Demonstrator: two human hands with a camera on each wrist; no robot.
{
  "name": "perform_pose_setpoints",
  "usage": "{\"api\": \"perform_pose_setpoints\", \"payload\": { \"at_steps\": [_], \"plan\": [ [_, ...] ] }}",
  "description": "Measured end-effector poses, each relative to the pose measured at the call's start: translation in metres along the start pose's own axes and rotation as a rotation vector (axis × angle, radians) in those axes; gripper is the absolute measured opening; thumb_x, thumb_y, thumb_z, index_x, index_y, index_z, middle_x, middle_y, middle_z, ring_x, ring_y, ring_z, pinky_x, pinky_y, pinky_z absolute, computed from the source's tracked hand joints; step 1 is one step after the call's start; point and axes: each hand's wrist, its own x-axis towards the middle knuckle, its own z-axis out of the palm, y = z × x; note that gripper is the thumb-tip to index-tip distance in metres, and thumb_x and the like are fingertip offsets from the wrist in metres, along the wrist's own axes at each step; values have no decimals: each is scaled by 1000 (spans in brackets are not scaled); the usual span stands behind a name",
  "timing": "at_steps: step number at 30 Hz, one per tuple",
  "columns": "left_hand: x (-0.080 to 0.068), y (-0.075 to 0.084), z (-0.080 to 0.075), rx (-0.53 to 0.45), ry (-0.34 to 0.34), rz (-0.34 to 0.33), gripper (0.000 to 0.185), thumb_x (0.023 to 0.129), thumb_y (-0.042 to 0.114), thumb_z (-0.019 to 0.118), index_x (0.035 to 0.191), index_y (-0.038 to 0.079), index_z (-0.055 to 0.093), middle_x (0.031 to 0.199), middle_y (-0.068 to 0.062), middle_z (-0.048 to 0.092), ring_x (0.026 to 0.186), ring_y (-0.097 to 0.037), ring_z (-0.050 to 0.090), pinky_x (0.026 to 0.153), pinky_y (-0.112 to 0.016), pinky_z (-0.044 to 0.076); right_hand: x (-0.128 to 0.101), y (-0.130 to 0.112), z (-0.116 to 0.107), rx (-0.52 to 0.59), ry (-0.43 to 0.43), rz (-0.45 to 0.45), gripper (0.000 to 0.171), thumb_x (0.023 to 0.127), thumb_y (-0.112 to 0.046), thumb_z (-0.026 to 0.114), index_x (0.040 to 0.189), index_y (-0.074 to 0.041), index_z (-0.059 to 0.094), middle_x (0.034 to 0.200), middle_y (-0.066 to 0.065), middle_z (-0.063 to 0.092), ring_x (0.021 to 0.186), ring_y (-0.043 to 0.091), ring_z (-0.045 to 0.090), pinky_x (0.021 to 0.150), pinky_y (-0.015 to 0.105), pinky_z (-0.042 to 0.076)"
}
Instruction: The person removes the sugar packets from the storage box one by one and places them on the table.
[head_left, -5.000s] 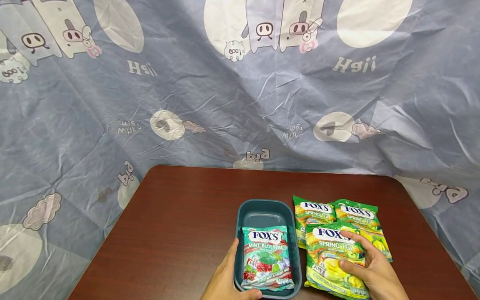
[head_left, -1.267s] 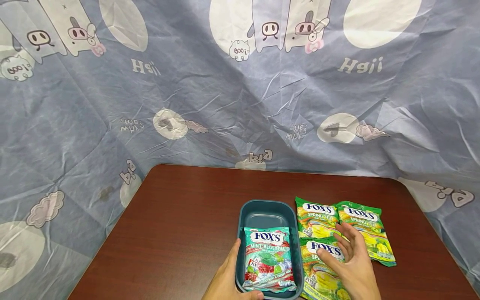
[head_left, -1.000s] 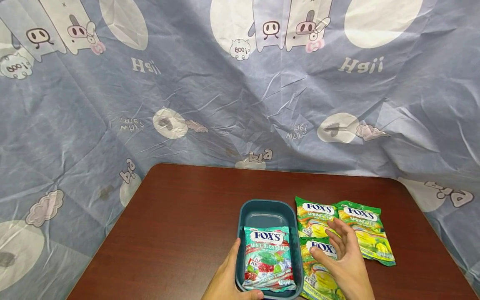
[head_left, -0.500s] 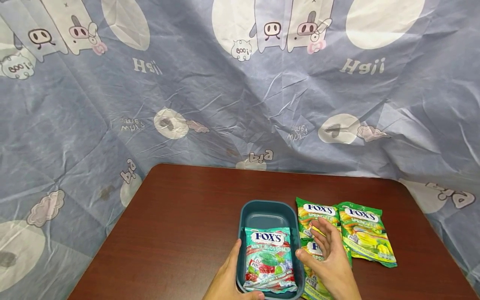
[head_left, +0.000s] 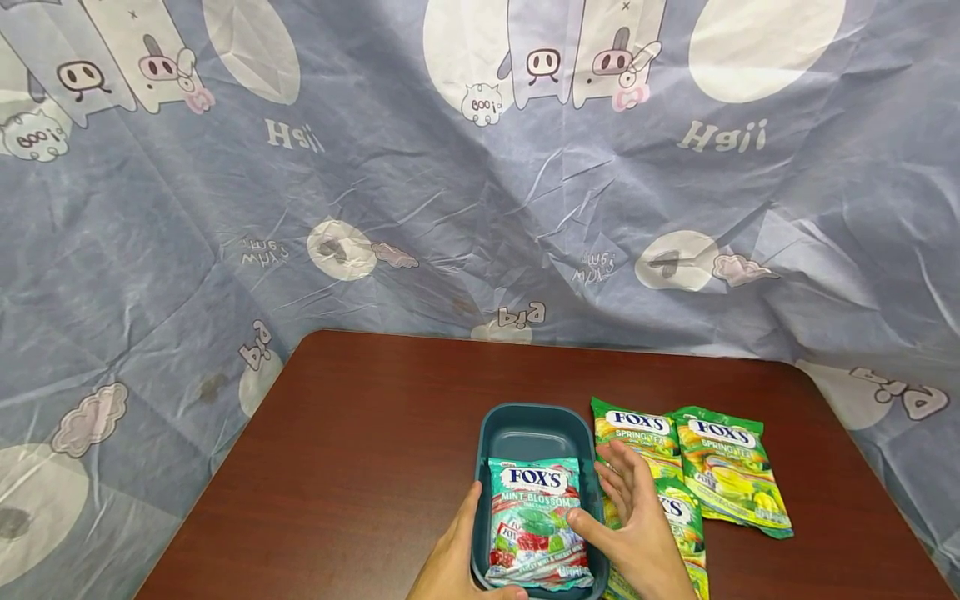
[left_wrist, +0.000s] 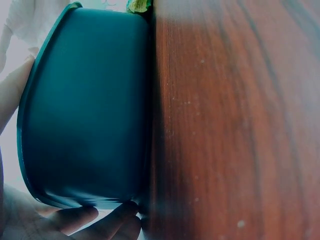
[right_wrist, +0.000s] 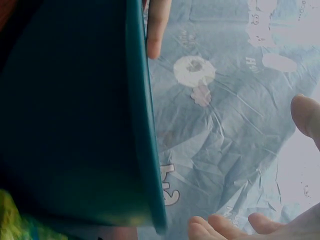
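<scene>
A teal oblong container (head_left: 534, 423) stands near the front edge of the brown table (head_left: 360, 433). A Fox's Mint Blossom bag (head_left: 534, 518) lies in its near half. My left hand (head_left: 450, 557) holds the container's left wall, thumb at the near rim; in the left wrist view its fingers (left_wrist: 102, 220) curl under the container (left_wrist: 85, 110). My right hand (head_left: 632, 521) hovers over the right rim with straight fingers, thumb touching the mint bag. The right wrist view shows the container's wall (right_wrist: 75, 110) close up.
Three green Fox's Spring Tea bags lie right of the container: one (head_left: 636, 427) at the back, one (head_left: 731, 467) further right, and one (head_left: 684, 523) partly under my right hand. A blue printed cloth (head_left: 375, 183) hangs behind and around the table.
My right hand let go of the nearest Spring Tea bag and moved left to the container's right rim and the mint bag. The left hand stayed on the container.
</scene>
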Motion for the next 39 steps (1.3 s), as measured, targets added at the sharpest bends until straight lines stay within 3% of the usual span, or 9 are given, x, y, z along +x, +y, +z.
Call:
{"api": "perform_pose_setpoints", "payload": {
  "at_steps": [3, 7, 10, 19, 25, 31, 36, 39],
  "plan": [
    [-1, -1, 0, 20, 7, 21, 126, 75, 49, 90, 164, 11, 9, 154, -24, 38, 124, -36, 54, 94, -56, 50, 0, 0, 5, -23, -16, 16, 92, 90, -12, 79, 158, -8, 16, 159, 21, 30, 143, 45, 33, 109, 22, 38],
    [-1, -1, 0, 46, 13, 36, 126, 75, 51, 89, 164, 11, 9, 153, -25, 39, 122, -34, 55, 93, -53, 51, 1, 2, 11, -30, -59, 34, 94, 91, -14, 78, 159, -7, 13, 160, 24, 28, 143, 48, 32, 115, 53, 30],
    [-1, -2, 0, 57, 16, 42, 126, 75, 51, 89, 163, 9, 10, 152, -25, 40, 120, -33, 56, 93, -52, 52, 2, 5, 15, -29, -117, 50, 96, 91, -15, 78, 159, -8, 10, 161, 28, 22, 143, 52, 29, 114, 62, 27],
    [-1, -1, 1, 63, 17, 58, 126, 75, 52, 89, 163, 7, 10, 151, -25, 41, 116, -29, 58, 92, -48, 54, 1, 14, 24, -86, -184, 152, 106, 87, -27, 83, 159, -11, 7, 162, 33, 15, 145, 56, 21, 110, 68, 29],
    [-1, -2, 0, 77, 22, 58, 126, 75, 52, 89, 163, 9, 10, 152, -24, 41, 117, -30, 58, 91, -47, 54, 0, 15, 30, -140, -198, 194, 110, 85, -31, 84, 160, -12, 6, 157, 31, 26, 125, 45, 52, 93, 61, 49],
    [-2, -4, 2, 111, 38, 78, 127, 74, 52, 89, 164, 9, 11, 152, -23, 42, 116, -28, 58, 90, -45, 54, 2, 16, 33, -243, -205, 206, 112, 84, -34, 85, 159, -7, 6, 145, 33, 40, 117, 44, 58, 85, 61, 51],
    [-2, -4, 2, 114, 48, 87, 126, 74, 53, 89, 163, 9, 12, 150, -22, 44, 114, -25, 59, 90, -43, 55, 4, 16, 36, -286, -208, 228, 114, 85, -36, 84, 159, -5, 3, 150, 33, 35, 126, 47, 50, 91, 66, 46],
    [-3, -4, 2, 123, 53, 96, 126, 73, 54, 89, 163, 9, 13, 149, -22, 46, 112, -23, 60, 89, -43, 55, 6, 16, 39, -324, -228, 253, 115, 85, -40, 83, 160, -6, 2, 159, 34, 21, 139, 55, 31, 95, 74, 38]
  ]
}}
